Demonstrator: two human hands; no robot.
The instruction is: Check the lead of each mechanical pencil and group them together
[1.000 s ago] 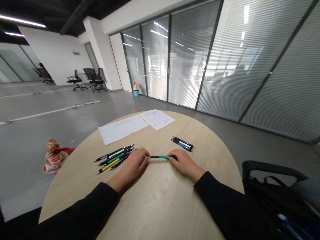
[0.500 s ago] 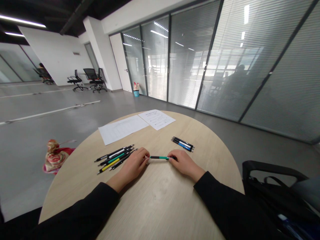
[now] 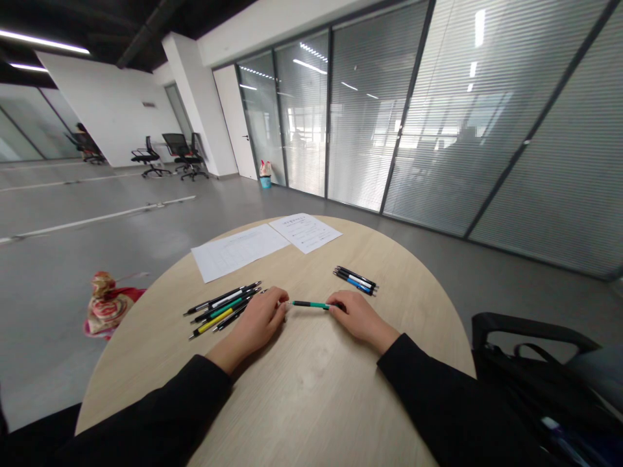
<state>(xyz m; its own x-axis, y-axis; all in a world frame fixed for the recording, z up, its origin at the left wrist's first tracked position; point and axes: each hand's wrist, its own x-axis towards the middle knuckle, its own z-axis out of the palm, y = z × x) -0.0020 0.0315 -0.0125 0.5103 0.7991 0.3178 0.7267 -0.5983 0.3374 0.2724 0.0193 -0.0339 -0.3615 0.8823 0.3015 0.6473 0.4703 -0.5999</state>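
From the head camera, two hands rest on a round wooden table point(image 3: 316, 383), with black sleeves point(image 3: 146, 408) coming in from the bottom of the view. The right hand point(image 3: 361, 318) is curled, its fingers closed around one end of a green-and-black pen point(image 3: 311, 304). The pen lies nearly level on the tabletop between the hands, with its tip pointing left. The left hand point(image 3: 257, 319) is half closed, fingers turned under, and sits just beside the pen's tip. I cannot tell whether it touches the pen or grips anything.

Just left of that hand lies a loose group of pens point(image 3: 219, 310) with yellow, green and white barrels. A smaller bundle of pens point(image 3: 355, 280) with blue and white barrels lies ahead of the right hand, apart from it. Beyond them are a ruled sheet point(image 3: 238, 251) and a printed sheet point(image 3: 305, 232).

A slim round pen may roll on smooth wood, so a steady, light hold near its end looks like the safest way to handle it.

A patterned bag point(image 3: 108, 305) sits on the floor left of the table.
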